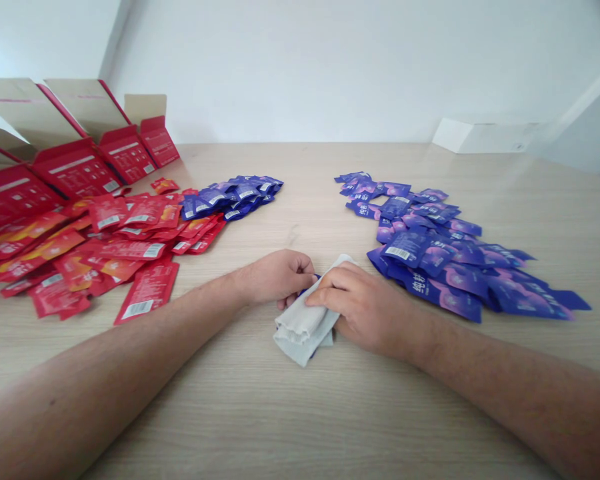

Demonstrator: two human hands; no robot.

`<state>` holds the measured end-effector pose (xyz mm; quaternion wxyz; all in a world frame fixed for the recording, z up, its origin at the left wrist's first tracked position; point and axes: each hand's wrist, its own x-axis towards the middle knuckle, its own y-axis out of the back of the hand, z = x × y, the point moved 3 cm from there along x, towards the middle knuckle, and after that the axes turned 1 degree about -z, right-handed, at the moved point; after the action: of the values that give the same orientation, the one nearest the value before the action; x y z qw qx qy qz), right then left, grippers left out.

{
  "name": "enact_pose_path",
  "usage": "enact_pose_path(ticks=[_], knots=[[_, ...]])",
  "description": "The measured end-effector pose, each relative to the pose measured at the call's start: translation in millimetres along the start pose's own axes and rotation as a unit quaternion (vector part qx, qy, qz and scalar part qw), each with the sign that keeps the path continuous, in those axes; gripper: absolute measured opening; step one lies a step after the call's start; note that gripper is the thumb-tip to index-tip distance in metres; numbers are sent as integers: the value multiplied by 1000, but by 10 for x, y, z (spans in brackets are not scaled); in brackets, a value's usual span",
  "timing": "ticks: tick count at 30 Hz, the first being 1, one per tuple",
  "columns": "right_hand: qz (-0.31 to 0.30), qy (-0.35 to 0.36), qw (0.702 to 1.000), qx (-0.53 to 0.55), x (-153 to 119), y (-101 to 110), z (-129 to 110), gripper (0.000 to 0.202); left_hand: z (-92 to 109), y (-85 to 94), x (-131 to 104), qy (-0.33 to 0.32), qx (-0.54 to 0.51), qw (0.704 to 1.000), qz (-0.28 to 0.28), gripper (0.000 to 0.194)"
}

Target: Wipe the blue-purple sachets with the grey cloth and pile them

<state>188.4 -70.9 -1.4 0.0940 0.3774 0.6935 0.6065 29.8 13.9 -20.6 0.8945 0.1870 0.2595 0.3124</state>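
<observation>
My right hand (357, 300) is closed on a folded pale grey cloth (300, 327), with the thumb and fingers pressing on its top. Under the cloth lies a purple sachet (305, 291), mostly hidden; only slivers of it show at the cloth's edges. With curled fingers, my left hand (283, 277) pinches the sachet's far left end. Both hands are low over the middle of the table. To the right of my right hand spreads a pile of purple sachets (445, 250).
A heap of red and orange sachets (115, 243) covers the table's left side. Beside it lies a smaller pile of purple sachets (235, 195). Several open red boxes (75, 170) stand at the back left. At the back right a white box (485, 137) rests near the wall.
</observation>
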Motion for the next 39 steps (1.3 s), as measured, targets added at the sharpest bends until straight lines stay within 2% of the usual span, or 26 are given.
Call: enact_pose_path(ticks=[7, 13, 18, 23, 29, 34, 39], knots=[[-13, 13, 1000, 3, 1, -2, -27, 32, 11, -5, -1, -7, 0, 1000, -11, 14], [-5, -13, 1000, -1, 5, -4, 2, 29, 0, 1, 5, 2, -4, 1000, -1, 14], [-9, 16, 1000, 5, 0, -14, -19, 32, 13, -1, 1, -4, 1, 1000, -7, 15], [7, -14, 1000, 3, 11, -3, 21, 30, 25, 11, -6, 6, 3, 1000, 7, 15], [-3, 19, 1000, 9, 8, -3, -29, 31, 29, -9, -8, 4, 4, 1000, -8, 15], [3, -16, 1000, 2, 6, -2, -5, 28, 26, 7, -10, 3, 5, 1000, 9, 16], [-3, 35, 999, 20, -1, -36, -51, 28, 29, 0, -8, -5, -1, 1000, -10, 15]])
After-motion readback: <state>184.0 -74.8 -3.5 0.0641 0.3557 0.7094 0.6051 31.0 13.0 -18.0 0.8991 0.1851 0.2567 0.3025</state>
